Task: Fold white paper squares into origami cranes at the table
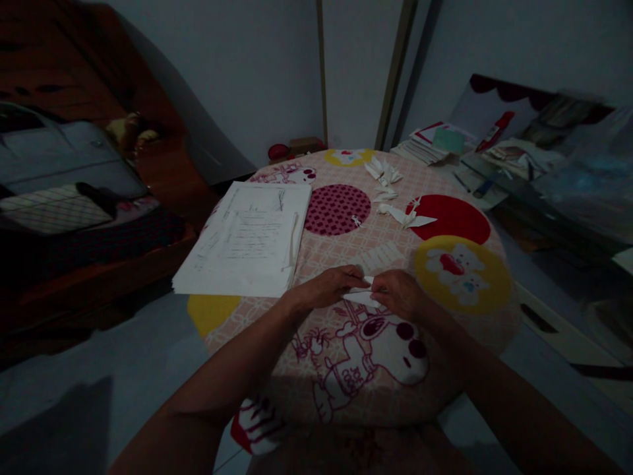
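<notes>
Both hands meet over the near middle of a round table with a patterned cloth (341,254). My left hand (332,285) has its fingers closed on the left side of a small folded white paper (363,298). On the paper's right side, my right hand (399,290) pinches it. Just beyond the hands lies a pale strip of paper (378,257). Folded white paper pieces (383,171) rest farther back, and another with pointed ends (408,218) lies over the red circle. A stack of printed sheets (247,241) lies to the left.
At the left, a wooden bench (163,165) holds a grey bag (64,155). Papers and booklets (428,144) are piled at the back right, beside a glass-topped surface (524,191) with plastic bags on it. A red round object (278,152) is behind the table.
</notes>
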Demonstrator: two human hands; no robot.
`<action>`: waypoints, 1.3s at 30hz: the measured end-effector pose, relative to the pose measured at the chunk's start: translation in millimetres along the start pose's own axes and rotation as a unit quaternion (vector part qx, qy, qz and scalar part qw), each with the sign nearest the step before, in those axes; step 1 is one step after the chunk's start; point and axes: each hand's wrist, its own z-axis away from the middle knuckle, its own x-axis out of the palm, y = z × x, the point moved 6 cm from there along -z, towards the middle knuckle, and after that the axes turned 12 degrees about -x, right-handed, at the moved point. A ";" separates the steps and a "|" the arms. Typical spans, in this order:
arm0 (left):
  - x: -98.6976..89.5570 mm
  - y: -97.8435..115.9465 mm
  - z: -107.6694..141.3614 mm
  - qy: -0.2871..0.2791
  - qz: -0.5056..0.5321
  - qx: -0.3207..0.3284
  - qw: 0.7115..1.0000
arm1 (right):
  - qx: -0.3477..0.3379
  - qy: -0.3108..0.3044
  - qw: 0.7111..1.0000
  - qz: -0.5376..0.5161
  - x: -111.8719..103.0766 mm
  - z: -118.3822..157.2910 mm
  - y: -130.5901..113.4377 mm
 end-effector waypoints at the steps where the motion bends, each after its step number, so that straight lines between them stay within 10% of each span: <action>1: -1.6 0.5 -0.4 -0.011 0.008 0.004 1.000 | 0.007 0.002 1.000 -0.007 -0.1 0.0 0.2; 39: 8.4 2.2 6.0 0.090 -0.050 0.003 0.995 | 0.030 0.109 0.991 -0.069 7.5 6.3 18.3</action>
